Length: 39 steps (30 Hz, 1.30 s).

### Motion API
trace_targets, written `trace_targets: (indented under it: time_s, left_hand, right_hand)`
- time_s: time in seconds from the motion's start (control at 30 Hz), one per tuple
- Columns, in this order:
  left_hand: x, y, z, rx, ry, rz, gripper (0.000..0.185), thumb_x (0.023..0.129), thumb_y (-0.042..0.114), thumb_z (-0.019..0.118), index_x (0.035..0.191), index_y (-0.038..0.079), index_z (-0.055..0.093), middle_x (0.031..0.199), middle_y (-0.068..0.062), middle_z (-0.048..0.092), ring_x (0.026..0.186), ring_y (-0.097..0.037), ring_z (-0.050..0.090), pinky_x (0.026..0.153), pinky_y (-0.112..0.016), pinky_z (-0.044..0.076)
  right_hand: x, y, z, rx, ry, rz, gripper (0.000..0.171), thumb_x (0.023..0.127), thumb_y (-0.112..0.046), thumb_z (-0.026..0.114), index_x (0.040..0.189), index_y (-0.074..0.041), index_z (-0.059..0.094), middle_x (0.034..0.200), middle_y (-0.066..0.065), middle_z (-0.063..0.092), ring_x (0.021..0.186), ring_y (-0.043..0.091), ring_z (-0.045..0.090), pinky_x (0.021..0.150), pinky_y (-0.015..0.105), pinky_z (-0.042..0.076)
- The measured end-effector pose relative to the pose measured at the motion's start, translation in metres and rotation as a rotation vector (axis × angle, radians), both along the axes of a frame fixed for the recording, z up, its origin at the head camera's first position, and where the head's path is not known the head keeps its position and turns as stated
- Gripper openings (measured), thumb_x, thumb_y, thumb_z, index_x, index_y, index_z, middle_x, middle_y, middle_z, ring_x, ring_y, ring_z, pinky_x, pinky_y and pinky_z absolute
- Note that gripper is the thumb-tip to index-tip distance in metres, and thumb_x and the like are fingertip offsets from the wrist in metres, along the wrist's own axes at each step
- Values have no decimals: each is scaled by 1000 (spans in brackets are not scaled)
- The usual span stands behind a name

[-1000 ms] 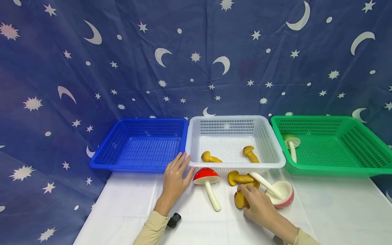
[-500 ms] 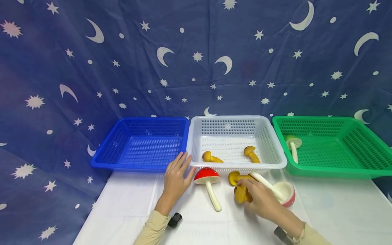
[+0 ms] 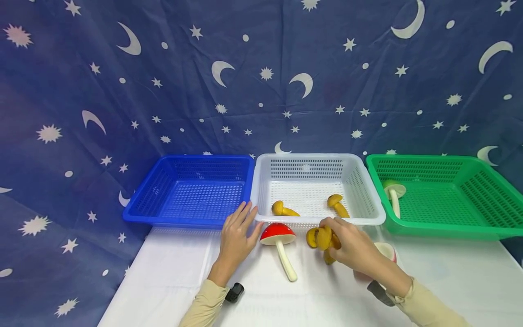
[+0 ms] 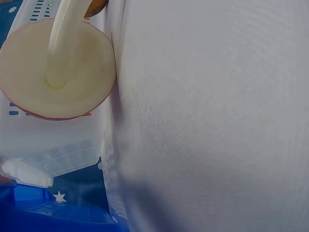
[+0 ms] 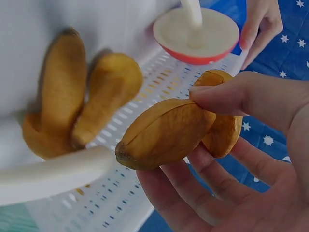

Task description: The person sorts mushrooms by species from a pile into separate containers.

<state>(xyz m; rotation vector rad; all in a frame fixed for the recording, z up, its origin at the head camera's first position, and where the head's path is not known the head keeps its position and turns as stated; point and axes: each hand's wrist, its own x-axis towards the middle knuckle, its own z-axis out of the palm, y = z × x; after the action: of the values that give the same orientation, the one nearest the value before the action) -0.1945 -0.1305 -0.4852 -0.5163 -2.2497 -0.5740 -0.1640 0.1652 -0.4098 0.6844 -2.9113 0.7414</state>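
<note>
My right hand point(image 3: 353, 245) pinches a yellow-brown toy mushroom point(image 5: 166, 133) between thumb and fingers, in front of the white basket. Two similar mushrooms point(image 5: 108, 89) lie below it on the white cloth, partly covered by the hand in the head view. My left hand point(image 3: 237, 243), fingers extended, rests at the front rims where the blue basket point(image 3: 180, 222) and white basket point(image 3: 261, 186) meet. Beside it lies a red-capped toy mushroom point(image 3: 278, 234) with a long white stem. Another red mushroom point(image 3: 387, 250) is mostly hidden behind my right forearm.
Two yellow-brown mushrooms point(image 3: 338, 205) lie inside the white basket. The green basket point(image 3: 453, 229) at the right holds a green-capped mushroom point(image 3: 394, 193) with a white stem. A dark blue star-patterned cloth point(image 3: 261, 91) hangs behind the baskets.
My right hand has lifted one yellow-brown mushroom and moved it slightly forward toward the white basket. My left hand stays at the basket rims.
</note>
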Motion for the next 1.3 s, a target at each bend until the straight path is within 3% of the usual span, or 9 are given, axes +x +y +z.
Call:
trace_targets:
  time_s: [0.13, 0.47, 0.9, 1.3]
  left_hand:
    - [0, 0, 0, -3, -7, 3, 40, 85, 27, 68, 119, 5, 66, 127, -13, 59, 124, -29, 50, 95, -47, 43]
    - [2, -1, 1, -2, -25, 13, 40, 85, 27, 68, 120, 6, 66, 129, -13, 58, 125, -28, 48, 93, -53, 43]
    - [1, -2, -1, 7, -17, 4, 40, 85, 27, 68, 118, 5, 66, 128, -13, 59, 125, -29, 49, 92, -54, 43]
    - [0, 0, 0, -1, -8, -2, 41, 85, 28, 68, 119, 5, 66, 128, -13, 59, 125, -28, 49, 95, -48, 42]
  right_hand:
    - [-6, -2, 6, -3, 11, 6, 50, 63, 5, 71, 109, -12, 61, 91, 0, 58, 57, 12, 44, 46, 23, 39]
    - [-18, -5, 21, -1, 62, 43, 51, 63, 7, 70, 110, -11, 61, 102, 6, 62, 69, 17, 49, 51, 25, 40]
    - [-40, -10, 33, -16, 90, 90, 51, 63, 7, 62, 110, -12, 61, 83, 0, 54, 60, 14, 42, 48, 26, 36]
    - [-63, -14, 35, 4, 88, 106, 52, 65, 8, 63, 114, -8, 61, 91, 6, 59, 61, 16, 45, 49, 26, 39]
